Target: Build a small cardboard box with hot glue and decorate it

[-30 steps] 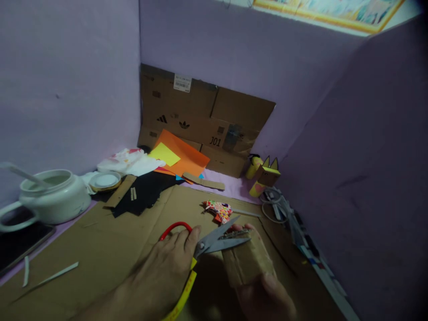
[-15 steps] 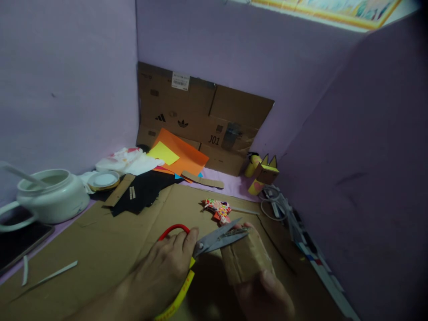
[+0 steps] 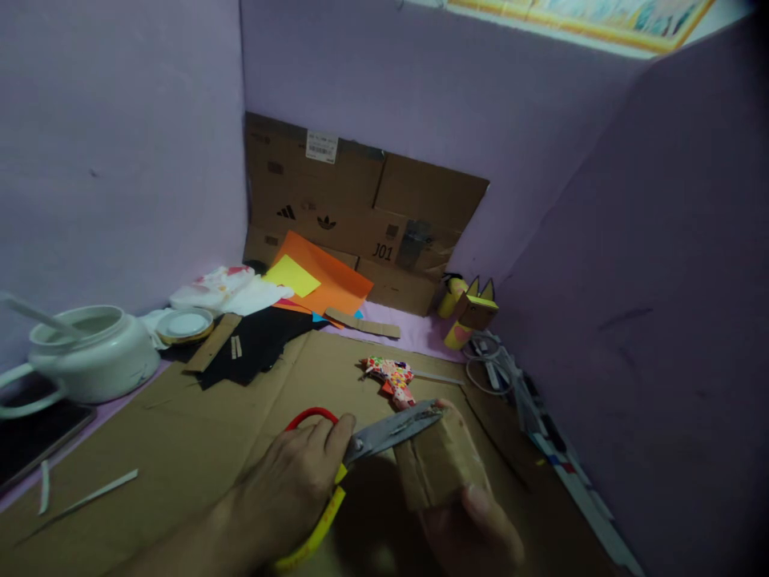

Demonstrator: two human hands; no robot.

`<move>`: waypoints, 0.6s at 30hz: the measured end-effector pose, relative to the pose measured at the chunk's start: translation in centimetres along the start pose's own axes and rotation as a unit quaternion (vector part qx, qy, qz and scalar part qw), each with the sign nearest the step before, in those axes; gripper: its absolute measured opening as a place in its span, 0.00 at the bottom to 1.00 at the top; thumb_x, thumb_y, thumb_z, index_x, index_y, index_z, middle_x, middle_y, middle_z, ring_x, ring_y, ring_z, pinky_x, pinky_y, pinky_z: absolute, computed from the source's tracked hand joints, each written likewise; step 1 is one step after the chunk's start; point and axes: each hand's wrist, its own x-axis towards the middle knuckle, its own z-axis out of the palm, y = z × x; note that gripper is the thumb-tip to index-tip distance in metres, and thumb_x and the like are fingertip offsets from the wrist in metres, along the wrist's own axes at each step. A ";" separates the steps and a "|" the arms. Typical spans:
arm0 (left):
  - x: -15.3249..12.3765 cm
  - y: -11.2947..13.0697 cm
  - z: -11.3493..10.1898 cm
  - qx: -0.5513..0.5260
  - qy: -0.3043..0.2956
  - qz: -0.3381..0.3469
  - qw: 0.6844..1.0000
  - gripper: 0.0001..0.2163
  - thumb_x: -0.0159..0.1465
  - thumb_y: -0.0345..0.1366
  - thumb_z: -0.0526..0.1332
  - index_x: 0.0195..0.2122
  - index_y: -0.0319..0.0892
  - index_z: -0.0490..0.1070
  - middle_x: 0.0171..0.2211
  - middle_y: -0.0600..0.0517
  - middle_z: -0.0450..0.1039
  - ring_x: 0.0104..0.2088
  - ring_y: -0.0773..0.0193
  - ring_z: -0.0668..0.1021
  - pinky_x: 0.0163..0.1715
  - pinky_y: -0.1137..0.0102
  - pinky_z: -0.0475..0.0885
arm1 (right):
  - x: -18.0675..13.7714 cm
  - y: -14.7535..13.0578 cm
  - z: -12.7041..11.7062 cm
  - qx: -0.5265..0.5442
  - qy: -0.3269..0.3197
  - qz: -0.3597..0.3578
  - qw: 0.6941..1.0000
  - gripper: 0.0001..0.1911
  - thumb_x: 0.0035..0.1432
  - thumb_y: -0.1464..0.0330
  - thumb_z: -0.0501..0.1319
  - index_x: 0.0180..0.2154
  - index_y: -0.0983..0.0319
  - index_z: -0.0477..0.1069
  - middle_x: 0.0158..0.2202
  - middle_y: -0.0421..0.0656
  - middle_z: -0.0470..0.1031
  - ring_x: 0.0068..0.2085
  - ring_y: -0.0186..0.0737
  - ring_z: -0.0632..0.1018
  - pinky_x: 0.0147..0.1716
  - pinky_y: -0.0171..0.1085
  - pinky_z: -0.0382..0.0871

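Note:
My left hand [image 3: 294, 481] is closed around the red and yellow handles of a pair of scissors [image 3: 384, 433]. The grey blades lie together across the top edge of a folded cardboard piece [image 3: 438, 465]. My right hand [image 3: 474, 525] grips that cardboard piece from below, thumb on its near face and fingertips behind its far edge. Both hands hover low over a large flat cardboard sheet [image 3: 180, 449] that covers the work surface.
A patterned paper scrap [image 3: 390, 375] lies just beyond the blades. Orange and yellow paper sheets [image 3: 321, 280], black paper [image 3: 258, 344], a white pot [image 3: 90, 353], a small cardboard figure [image 3: 472, 312], cables [image 3: 493, 361] and a flattened box [image 3: 360, 216] against the purple wall surround the spot.
The scissor blades were apart around the cardboard's top edge and have come together. Both hands stayed in about the same place.

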 end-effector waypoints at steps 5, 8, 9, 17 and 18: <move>0.4 0.4 -0.6 -0.031 0.011 -0.010 0.999 0.24 0.57 0.20 0.48 0.55 0.39 0.53 0.42 0.42 0.69 0.41 0.54 0.74 0.38 0.60 0.73 | -0.1 0.4 0.3 -0.004 0.005 -0.004 1.000 0.37 0.35 0.62 0.70 0.51 0.53 0.66 0.46 0.46 0.77 0.52 0.57 0.72 0.55 0.56 0.58; 0.4 0.7 -0.7 -0.005 0.018 -0.008 1.000 0.23 0.57 0.21 0.47 0.54 0.37 0.55 0.41 0.42 0.70 0.39 0.52 0.74 0.34 0.59 0.73 | -0.1 0.7 0.5 0.008 -0.006 0.000 1.000 0.36 0.35 0.62 0.70 0.50 0.55 0.66 0.46 0.47 0.76 0.52 0.58 0.72 0.54 0.57 0.58; 0.4 0.7 -0.7 0.009 0.027 0.000 1.000 0.22 0.57 0.21 0.47 0.53 0.37 0.56 0.39 0.42 0.70 0.38 0.52 0.75 0.32 0.59 0.74 | -0.1 0.8 0.6 0.009 -0.008 -0.002 1.000 0.36 0.35 0.62 0.70 0.50 0.55 0.66 0.46 0.47 0.76 0.52 0.59 0.72 0.54 0.58 0.59; 0.2 0.7 -0.2 0.078 0.075 0.020 0.994 0.19 0.57 0.19 0.46 0.50 0.34 0.57 0.32 0.44 0.72 0.31 0.54 0.77 0.26 0.61 0.74 | -0.2 1.0 0.1 0.004 -0.001 0.013 1.000 0.34 0.39 0.61 0.67 0.52 0.56 0.65 0.45 0.47 0.77 0.51 0.58 0.73 0.54 0.56 0.60; 0.2 0.7 -0.1 0.075 0.073 0.020 0.994 0.19 0.57 0.19 0.46 0.50 0.34 0.57 0.32 0.44 0.72 0.30 0.54 0.77 0.26 0.62 0.75 | -0.2 1.0 0.1 0.002 -0.004 0.013 1.000 0.34 0.39 0.61 0.67 0.52 0.55 0.65 0.45 0.47 0.77 0.51 0.57 0.73 0.53 0.56 0.60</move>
